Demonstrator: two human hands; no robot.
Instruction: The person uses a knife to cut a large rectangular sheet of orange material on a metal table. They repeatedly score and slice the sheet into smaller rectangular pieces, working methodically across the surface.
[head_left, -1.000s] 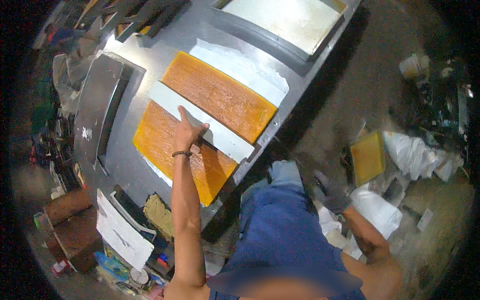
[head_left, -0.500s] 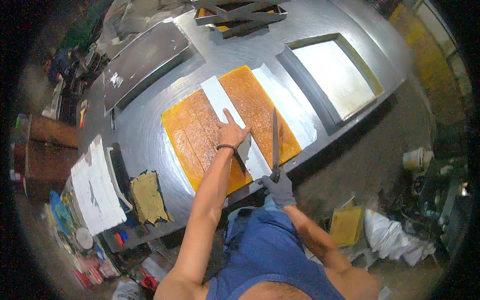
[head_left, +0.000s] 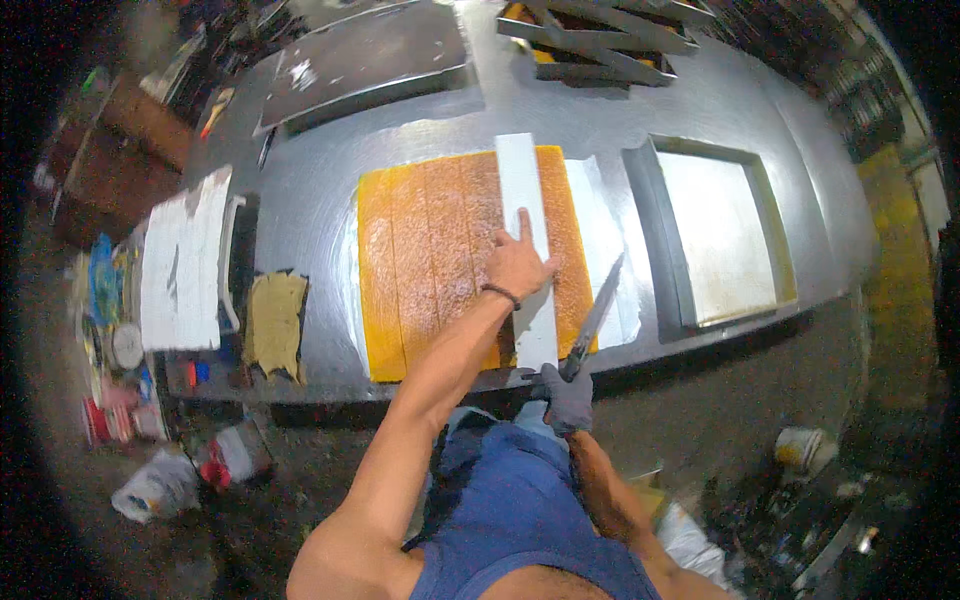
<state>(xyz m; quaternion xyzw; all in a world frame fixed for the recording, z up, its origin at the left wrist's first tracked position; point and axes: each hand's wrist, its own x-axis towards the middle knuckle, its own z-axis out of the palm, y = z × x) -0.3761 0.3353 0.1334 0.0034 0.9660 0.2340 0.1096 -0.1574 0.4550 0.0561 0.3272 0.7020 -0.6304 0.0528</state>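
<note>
An orange, glossy slab (head_left: 415, 250) lies on white paper (head_left: 603, 230) on the metal table, with several straight lines running across it. Over its right part rests a long white strip (head_left: 517, 180), like a straightedge. My bare left hand (head_left: 516, 264) presses flat on this strip, fingers spread, a dark bracelet at the wrist. At the near edge of the table, my gloved right hand (head_left: 569, 398) grips a long knife (head_left: 598, 315) by its handle. The blade points up and away, its tip above the paper right of the slab.
Right of the slab stands a shallow metal tray (head_left: 720, 235) with a pale bottom. A dark metal tray (head_left: 370, 55) sits at the far left, and stacked metal frames (head_left: 600, 45) at the back. A tan cloth (head_left: 276, 322) and a white board (head_left: 185, 270) lie to the left.
The view has turned, so the slab looks straighter. The white strip and my left hand have shifted right across the slab. The knife has swung from over the slab toward the paper.
</note>
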